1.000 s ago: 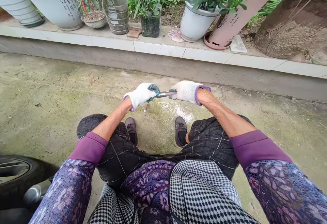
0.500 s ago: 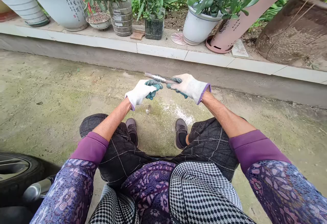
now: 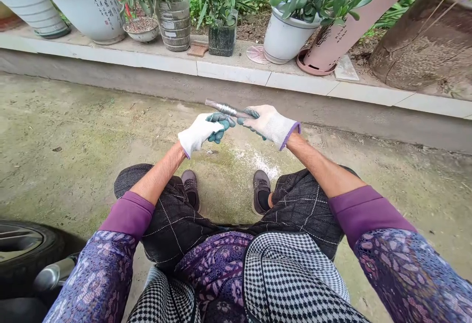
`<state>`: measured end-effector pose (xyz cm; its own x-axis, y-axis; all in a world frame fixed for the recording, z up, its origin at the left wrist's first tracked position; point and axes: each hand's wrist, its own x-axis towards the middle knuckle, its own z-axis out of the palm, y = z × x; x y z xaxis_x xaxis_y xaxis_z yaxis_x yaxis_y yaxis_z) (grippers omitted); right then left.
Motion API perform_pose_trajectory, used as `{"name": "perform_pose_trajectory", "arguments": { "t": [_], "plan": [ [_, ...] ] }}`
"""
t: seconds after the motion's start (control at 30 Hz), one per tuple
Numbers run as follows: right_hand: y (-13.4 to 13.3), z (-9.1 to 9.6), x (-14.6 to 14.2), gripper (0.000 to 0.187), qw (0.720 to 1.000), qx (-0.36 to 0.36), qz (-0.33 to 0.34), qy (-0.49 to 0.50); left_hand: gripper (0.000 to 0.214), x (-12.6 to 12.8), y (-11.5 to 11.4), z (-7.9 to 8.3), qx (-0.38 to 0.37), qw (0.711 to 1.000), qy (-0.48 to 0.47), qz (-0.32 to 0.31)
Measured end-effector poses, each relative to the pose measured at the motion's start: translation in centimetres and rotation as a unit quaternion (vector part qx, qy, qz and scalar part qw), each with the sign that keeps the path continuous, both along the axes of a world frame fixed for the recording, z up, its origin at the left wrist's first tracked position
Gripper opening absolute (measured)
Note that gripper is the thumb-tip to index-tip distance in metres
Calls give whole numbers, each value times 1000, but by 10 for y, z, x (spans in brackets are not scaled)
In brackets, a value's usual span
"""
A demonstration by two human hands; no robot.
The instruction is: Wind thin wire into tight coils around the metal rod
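Metal rod [image 3: 225, 109] gripped between both gloved hands.

A mossy, stained concrete floor [image 3: 73, 131] runs up to a low ledge [image 3: 228, 70] capped in pale tiles. Along it stand potted plants: a large white pot [image 3: 83, 3] (with dark lettering), a dark square pot [image 3: 221, 40], a white round pot [image 3: 282, 38]. Daylight is flat and soft; a tyre [image 3: 22, 249] sits lower left

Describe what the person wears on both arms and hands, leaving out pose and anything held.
Both hands, left hand and right hand, wear white knit gloves with dark green coated fingertips and purple-edged cuffs. The forearms are bare. Plain purple sleeves are pushed up, under outer sleeves with a purple floral lace pattern.
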<state>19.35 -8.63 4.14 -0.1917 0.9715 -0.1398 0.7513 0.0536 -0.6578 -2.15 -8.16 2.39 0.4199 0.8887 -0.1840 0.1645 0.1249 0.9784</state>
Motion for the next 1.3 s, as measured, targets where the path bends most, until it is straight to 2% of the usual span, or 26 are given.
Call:
{"name": "perform_pose_trajectory", "arguments": {
  "t": [0.13,0.27,0.33,0.43,0.5,0.57,0.7,0.87,1.03,1.2,1.3],
  "plan": [
    [-8,5,6,26,980,-116,-6,159,8,6,3,-2,8,999,29,28],
    [-15,4,13,40,944,-194,34,267,27,9,2,-2,23,997,65,28],
    [-16,0,16,40,920,-233,59,309,25,8,1,-2,25,998,60,21],
    [-18,-4,17,34,880,-297,87,361,2,4,0,-1,25,999,24,0],
    [-18,-4,15,32,865,-324,95,371,18,2,2,-2,23,1000,1,-11],
    [-18,-3,13,32,862,-336,101,367,26,0,4,-4,23,1000,-7,-8],
    [-18,0,9,30,863,-342,103,358,27,-1,5,-6,25,1000,5,-5],
    [-19,-2,10,29,856,-346,99,372,54,-5,0,-8,7,995,-57,-81],
    [-19,-5,13,30,858,-345,97,368,46,-7,0,-9,22,990,-62,-121],
    [-20,-4,14,35,876,-319,91,349,47,-6,-1,0,27,987,-64,-146],
    [-20,-3,15,37,883,-307,76,347,40,-7,-2,3,13,987,-83,-141]
  ]
}}
